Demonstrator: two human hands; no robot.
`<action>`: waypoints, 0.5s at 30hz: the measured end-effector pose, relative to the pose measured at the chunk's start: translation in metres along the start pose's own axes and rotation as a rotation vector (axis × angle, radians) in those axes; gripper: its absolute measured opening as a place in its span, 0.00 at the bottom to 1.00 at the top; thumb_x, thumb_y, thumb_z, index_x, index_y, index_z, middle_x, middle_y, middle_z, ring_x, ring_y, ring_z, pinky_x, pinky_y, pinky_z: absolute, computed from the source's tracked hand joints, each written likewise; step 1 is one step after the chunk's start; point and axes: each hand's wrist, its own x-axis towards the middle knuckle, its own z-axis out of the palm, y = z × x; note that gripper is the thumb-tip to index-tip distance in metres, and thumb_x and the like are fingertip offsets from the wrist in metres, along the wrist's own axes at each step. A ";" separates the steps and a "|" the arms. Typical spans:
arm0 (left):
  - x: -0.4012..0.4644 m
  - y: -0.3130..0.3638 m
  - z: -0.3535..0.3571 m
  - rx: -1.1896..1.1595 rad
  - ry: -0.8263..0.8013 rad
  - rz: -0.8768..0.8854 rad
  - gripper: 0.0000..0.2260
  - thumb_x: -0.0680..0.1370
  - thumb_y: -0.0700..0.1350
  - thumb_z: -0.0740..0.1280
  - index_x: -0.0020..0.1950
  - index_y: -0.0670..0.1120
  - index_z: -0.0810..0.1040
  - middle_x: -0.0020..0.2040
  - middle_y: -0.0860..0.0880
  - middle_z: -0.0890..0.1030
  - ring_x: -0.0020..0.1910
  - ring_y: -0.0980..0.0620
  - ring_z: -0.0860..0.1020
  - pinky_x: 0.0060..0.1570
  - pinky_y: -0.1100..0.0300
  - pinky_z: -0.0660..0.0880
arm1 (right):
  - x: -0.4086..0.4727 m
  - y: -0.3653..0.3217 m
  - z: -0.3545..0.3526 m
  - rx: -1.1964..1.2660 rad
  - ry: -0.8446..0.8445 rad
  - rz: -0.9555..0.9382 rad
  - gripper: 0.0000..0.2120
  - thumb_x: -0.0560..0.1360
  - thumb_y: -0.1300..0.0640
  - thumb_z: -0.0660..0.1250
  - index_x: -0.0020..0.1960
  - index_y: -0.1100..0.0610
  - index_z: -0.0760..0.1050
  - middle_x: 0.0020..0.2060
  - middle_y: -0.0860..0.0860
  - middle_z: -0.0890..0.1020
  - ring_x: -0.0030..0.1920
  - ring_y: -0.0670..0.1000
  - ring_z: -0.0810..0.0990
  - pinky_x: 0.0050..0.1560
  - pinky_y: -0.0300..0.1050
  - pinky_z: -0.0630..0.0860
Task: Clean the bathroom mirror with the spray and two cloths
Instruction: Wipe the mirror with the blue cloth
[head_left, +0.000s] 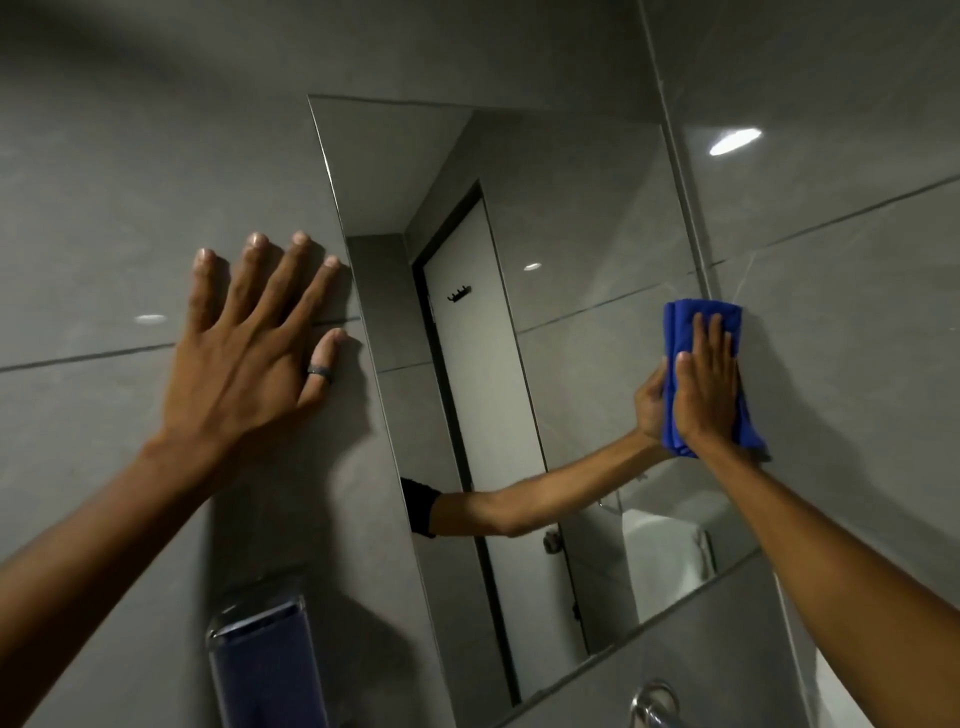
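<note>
Head view: mirror (545, 249) on grey tiled wall (104, 415). Right hand (707, 387) flat, fingers extended, pressing folded blue cloth (680, 317) against glass at mirror's right edge, about mid-height. Left hand (249, 358) spread open, empty, palm on wall just beside mirror's left edge; dark ring (318, 373) on one finger. Dispenser (265, 660) on wall below left hand.

Bathroom: grey wall tiles (130, 156), mirror (571, 234), probably soap dispenser (265, 670).

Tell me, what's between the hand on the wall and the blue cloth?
In the head view, only mirror glass lies between the left hand and the blue cloth.
</note>
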 end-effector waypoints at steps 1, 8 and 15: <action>0.000 0.000 0.000 0.001 0.000 0.000 0.34 0.82 0.64 0.43 0.86 0.53 0.44 0.87 0.46 0.43 0.86 0.42 0.41 0.83 0.37 0.40 | -0.007 -0.006 0.000 -0.013 0.000 0.008 0.30 0.83 0.46 0.44 0.83 0.52 0.49 0.83 0.54 0.51 0.83 0.55 0.50 0.81 0.61 0.51; -0.001 0.000 -0.003 -0.014 -0.021 -0.006 0.34 0.82 0.65 0.41 0.86 0.54 0.44 0.87 0.46 0.44 0.86 0.42 0.41 0.83 0.37 0.40 | -0.168 -0.135 0.041 -0.075 0.030 -0.369 0.28 0.84 0.45 0.45 0.82 0.54 0.53 0.81 0.56 0.59 0.82 0.59 0.56 0.79 0.64 0.58; 0.012 -0.007 -0.007 -0.070 -0.001 -0.116 0.32 0.82 0.64 0.39 0.86 0.54 0.47 0.87 0.47 0.45 0.86 0.44 0.41 0.83 0.39 0.39 | -0.151 -0.276 0.058 0.054 -0.109 -0.606 0.28 0.84 0.44 0.39 0.83 0.48 0.43 0.84 0.47 0.46 0.84 0.51 0.42 0.83 0.59 0.41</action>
